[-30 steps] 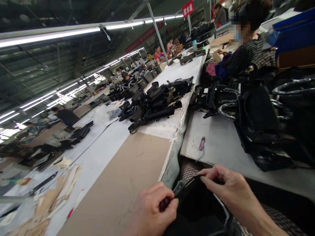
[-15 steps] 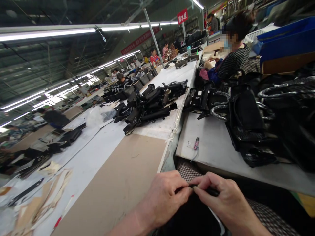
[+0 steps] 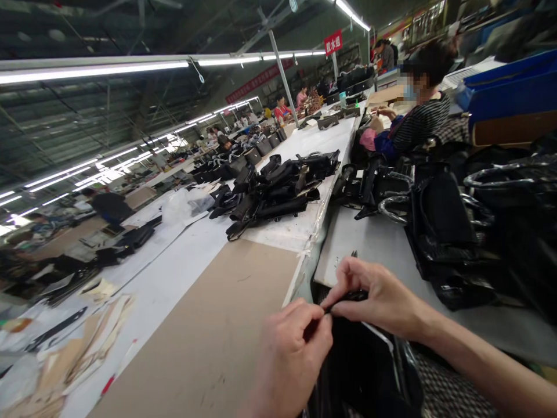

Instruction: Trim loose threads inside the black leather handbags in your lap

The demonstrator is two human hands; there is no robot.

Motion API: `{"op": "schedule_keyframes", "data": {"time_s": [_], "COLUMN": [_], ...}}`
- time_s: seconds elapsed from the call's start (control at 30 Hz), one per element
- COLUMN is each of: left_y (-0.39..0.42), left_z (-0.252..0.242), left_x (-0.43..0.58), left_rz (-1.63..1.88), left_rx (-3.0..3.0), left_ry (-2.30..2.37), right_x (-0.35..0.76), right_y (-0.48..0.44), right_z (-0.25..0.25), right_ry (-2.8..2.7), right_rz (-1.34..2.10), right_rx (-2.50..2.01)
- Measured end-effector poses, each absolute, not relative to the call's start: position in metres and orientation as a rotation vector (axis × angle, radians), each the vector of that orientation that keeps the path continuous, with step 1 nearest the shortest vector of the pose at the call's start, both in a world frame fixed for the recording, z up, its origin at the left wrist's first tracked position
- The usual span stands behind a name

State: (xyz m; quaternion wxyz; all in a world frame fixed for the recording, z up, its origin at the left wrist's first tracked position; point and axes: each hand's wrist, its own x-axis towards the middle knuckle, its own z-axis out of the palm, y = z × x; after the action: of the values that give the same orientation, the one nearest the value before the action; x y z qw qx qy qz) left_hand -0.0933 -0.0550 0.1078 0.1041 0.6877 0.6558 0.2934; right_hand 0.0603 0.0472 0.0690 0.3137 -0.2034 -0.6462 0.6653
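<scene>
A black bag [image 3: 363,366] rests on my lap, with a shiny, wrapped-looking handle at its right side. My left hand [image 3: 293,351] is closed, thumb and forefinger pinching the bag's upper edge. Right beside it my right hand [image 3: 376,296] pinches the same dark edge, the two sets of fingertips nearly touching. A black strip of that edge shows between the right thumb and fingers. The exact spot being gripped is partly covered by the fingers. Just behind the right hand, the tip of a small tool [image 3: 354,253] shows on the grey tabletop.
A beige board [image 3: 209,325] lies on the white table to the left. Black bag pieces [image 3: 278,186] are heaped farther along. Black bags with wrapped handles [image 3: 448,215] crowd the right table. A co-worker [image 3: 420,116] sits beyond them, near a blue bin [image 3: 513,81].
Both hands have shifted, the right one rising and now covering most of the small pink tool. The bag's edge is lifted slightly. My view has tilted up a little.
</scene>
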Motion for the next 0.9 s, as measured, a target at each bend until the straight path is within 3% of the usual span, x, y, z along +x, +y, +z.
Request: {"op": "schedule_keyframes", "data": {"time_s": [0.17, 0.3, 0.6, 0.77, 0.9], "left_y": [-0.063, -0.059, -0.044, -0.037, -0.036], "left_z": [0.06, 0.06, 0.057, 0.064, 0.065], "left_x": [-0.096, -0.099, -0.109, -0.111, -0.11], "left_rz": [0.678, 0.537, 0.466, 0.343, 0.201], "left_rx": [1.845, 1.777, 1.768, 1.786, 1.873], "left_ry": [2.087, 2.098, 2.087, 2.085, 2.044], "right_x": [0.046, 0.044, 0.063, 0.075, 0.079], "right_y": [0.035, 0.033, 0.0, -0.044, -0.053], "right_z": [0.01, 0.007, -0.001, -0.01, 0.01], "right_ry": [-1.499, -1.473, -1.563, -1.511, -1.456], "right_rz": [1.961, 1.949, 1.522, 1.922, 2.012], "right_rx": [-0.593, -0.628, -1.168, -1.255, -1.228]}}
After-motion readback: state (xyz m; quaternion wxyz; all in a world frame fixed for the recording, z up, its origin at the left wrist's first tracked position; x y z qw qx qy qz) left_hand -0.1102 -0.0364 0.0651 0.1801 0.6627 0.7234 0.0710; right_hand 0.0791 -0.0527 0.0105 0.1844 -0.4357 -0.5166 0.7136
